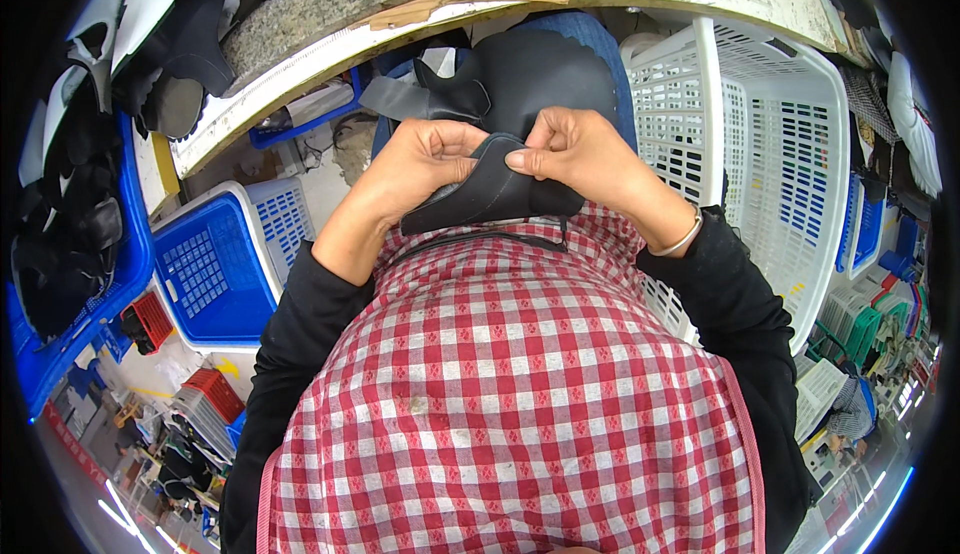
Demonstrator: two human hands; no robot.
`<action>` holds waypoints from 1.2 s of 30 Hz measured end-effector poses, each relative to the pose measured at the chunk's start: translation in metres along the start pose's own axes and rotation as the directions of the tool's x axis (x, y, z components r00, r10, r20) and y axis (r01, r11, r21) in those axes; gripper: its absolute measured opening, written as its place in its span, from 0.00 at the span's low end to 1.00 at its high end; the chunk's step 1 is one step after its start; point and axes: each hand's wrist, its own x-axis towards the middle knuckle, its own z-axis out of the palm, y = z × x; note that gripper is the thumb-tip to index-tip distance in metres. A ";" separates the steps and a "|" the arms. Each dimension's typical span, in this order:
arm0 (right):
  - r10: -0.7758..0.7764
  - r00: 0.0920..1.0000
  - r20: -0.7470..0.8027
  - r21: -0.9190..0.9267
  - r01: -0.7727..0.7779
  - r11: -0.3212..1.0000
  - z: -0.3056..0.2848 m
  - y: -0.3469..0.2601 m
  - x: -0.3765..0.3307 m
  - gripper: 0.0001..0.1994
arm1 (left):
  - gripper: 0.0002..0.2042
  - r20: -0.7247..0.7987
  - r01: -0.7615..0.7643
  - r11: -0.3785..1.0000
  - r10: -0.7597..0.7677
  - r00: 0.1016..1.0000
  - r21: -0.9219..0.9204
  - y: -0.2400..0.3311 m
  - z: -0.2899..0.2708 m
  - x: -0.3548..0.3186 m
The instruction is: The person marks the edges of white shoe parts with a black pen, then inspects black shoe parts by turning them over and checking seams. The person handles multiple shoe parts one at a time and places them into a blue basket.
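A black, stitched, leather-like piece (462, 204), which looks like a shoe upper, is held over my lap at the top of the checked apron. My left hand (420, 169) pinches its edge between thumb and fingers. Just to the right, my right hand (585, 159) pinches the same curved edge, its thumb close to the seam. The piece is bent where the two hands meet. More black material (550, 74) lies across my knees beyond the hands, with a loose flap (410, 99) reaching left.
A worn workbench (330, 39) curves across the far side. Black and white pieces (185, 49) hang over its left end. A blue basket (210, 269) stands at left, a large blue bin (140, 224) beyond it. White plastic baskets (712, 124) stand close to my right arm.
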 end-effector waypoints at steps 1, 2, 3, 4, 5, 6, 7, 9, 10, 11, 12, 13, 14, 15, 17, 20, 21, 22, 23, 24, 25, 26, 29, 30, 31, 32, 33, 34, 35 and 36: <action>-0.011 1.000 0.002 0.000 0.011 1.000 0.000 0.000 0.000 0.13 | 0.15 0.000 -0.004 1.000 0.004 1.000 0.000 -0.001 -0.001 0.000; -0.010 1.000 0.002 -0.005 0.010 1.000 0.000 0.001 0.001 0.13 | 0.15 0.010 -0.022 1.000 0.022 1.000 -0.007 -0.003 -0.002 0.001; 0.003 1.000 -0.001 -0.015 -0.003 1.000 0.000 0.001 0.001 0.13 | 0.15 -0.001 -0.007 1.000 0.007 1.000 0.004 -0.005 -0.003 0.002; -0.004 1.000 0.000 -0.005 0.004 1.000 0.000 0.002 0.002 0.13 | 0.15 -0.002 -0.003 1.000 0.003 1.000 0.007 -0.006 -0.005 0.003; -0.004 1.000 -0.001 -0.003 0.004 1.000 0.000 0.003 0.002 0.13 | 0.16 0.003 -0.029 1.000 0.029 1.000 0.004 -0.008 -0.005 0.003; -0.022 1.000 0.001 0.016 0.022 1.000 0.000 0.004 0.003 0.13 | 0.15 0.000 -0.009 1.000 0.009 1.000 0.000 -0.009 -0.006 0.004; 0.000 1.000 -0.005 -0.005 0.000 1.000 0.000 0.005 0.003 0.13 | 0.15 0.004 -0.016 1.000 0.016 1.000 -0.012 -0.008 -0.007 0.004; -0.016 1.000 0.007 0.006 0.016 1.000 -0.001 0.007 0.004 0.13 | 0.14 0.015 -0.012 0.999 0.013 1.000 -0.036 -0.007 -0.007 0.004; -0.007 1.000 -0.014 -0.012 0.007 1.000 0.000 0.007 0.005 0.13 | 0.14 0.022 -0.003 0.999 0.004 1.000 -0.047 -0.005 -0.007 0.003; -0.020 1.000 -0.018 -0.011 0.020 1.000 0.001 0.007 0.005 0.13 | 0.13 0.002 0.024 0.999 -0.024 1.000 -0.040 -0.003 -0.007 0.002; 0.000 1.000 -0.031 -0.019 0.000 1.000 0.002 0.006 0.005 0.14 | 0.13 0.007 0.025 0.997 -0.025 1.000 -0.073 -0.001 -0.007 0.002; -0.015 0.999 -0.036 -0.071 0.013 0.997 0.004 0.004 0.004 0.14 | 0.13 -0.014 0.045 0.995 -0.046 0.999 -0.088 0.000 -0.006 0.001; 0.004 0.999 -0.050 -0.132 -0.011 0.991 0.006 0.002 0.003 0.15 | 0.13 -0.037 0.060 0.993 -0.064 0.997 -0.098 0.001 -0.006 0.001; 0.048 0.995 -0.085 -0.197 -0.064 0.978 0.008 -0.002 0.000 0.16 | 0.13 -0.048 0.055 0.998 -0.055 0.997 -0.010 0.000 -0.005 0.001; -0.433 0.896 -0.094 -0.726 0.236 0.646 0.009 -0.009 -0.007 0.19 | 0.14 -0.028 -0.025 0.991 0.029 0.999 0.135 -0.003 -0.001 0.002; -0.645 0.763 0.043 -0.908 0.300 0.294 -0.005 -0.024 -0.007 0.25 | 0.11 -0.158 -0.038 0.974 0.075 0.985 0.224 -0.004 0.008 0.002; -0.621 0.776 0.111 -0.848 0.400 0.349 -0.009 -0.029 0.000 0.25 | 0.11 -0.152 -0.075 0.969 0.113 0.982 0.237 0.000 0.010 0.001; -0.641 0.750 0.162 -0.767 0.504 0.396 -0.012 -0.034 0.008 0.24 | 0.10 -0.166 -0.128 0.959 0.173 0.971 0.253 0.008 0.011 -0.003; -0.596 0.768 0.235 -0.705 0.556 0.439 -0.008 -0.037 0.015 0.23 | 0.09 -0.177 -0.113 0.953 0.167 0.970 0.282 0.016 0.014 -0.006; -0.471 0.832 0.292 -0.670 0.530 0.521 -0.002 -0.040 0.024 0.22 | 0.08 -0.171 -0.129 0.912 0.209 0.963 0.390 0.028 0.012 -0.012; -0.457 0.856 0.241 -0.624 0.497 0.603 0.007 -0.043 0.033 0.19 | 0.08 -0.145 -0.255 0.821 0.375 0.916 0.510 0.044 0.005 -0.018; -0.611 0.775 0.163 -0.539 0.588 0.603 0.016 -0.045 0.040 0.16 | 0.07 -0.172 -0.197 0.737 0.392 0.904 0.646 0.060 -0.002 -0.026; -0.638 0.770 0.012 -0.157 0.631 0.760 0.046 -0.044 0.041 0.14 | 0.07 -0.109 -0.129 0.794 0.239 0.965 0.594 0.099 -0.032 -0.050; -0.535 0.843 0.062 -0.017 0.537 0.844 0.053 -0.040 0.036 0.13 | 0.08 0.014 -0.124 0.708 0.159 0.987 0.695 0.106 -0.042 -0.053; -0.434 0.898 0.072 -0.014 0.436 0.900 0.054 -0.037 0.030 0.13 | 0.09 0.058 -0.104 0.764 0.087 0.995 0.636 0.106 -0.047 -0.053; -0.418 0.903 0.099 0.041 0.416 0.908 0.052 -0.032 0.025 0.13 | 0.11 0.136 -0.154 0.808 0.092 0.986 0.568 0.104 -0.053 -0.053; -0.333 0.939 0.092 -0.044 0.338 0.940 0.043 -0.028 0.020 0.15 | 0.12 0.081 -0.076 0.840 0.037 0.996 0.538 0.100 -0.058 -0.052; -0.245 0.967 0.063 0.148 0.234 0.961 0.039 -0.023 0.017 0.15 | 0.12 0.069 -0.065 0.878 0.037 0.997 0.474 0.095 -0.061 -0.050; -0.289 0.952 0.100 0.203 0.265 0.943 0.030 -0.019 0.015 0.15 | 0.12 0.072 -0.082 0.909 0.058 0.996 0.409 0.090 -0.064 -0.049; -0.213 0.972 0.098 0.190 0.192 0.963 0.024 -0.015 0.012 0.15 | 0.11 0.069 -0.072 0.930 0.050 0.996 0.359 0.085 -0.066 -0.047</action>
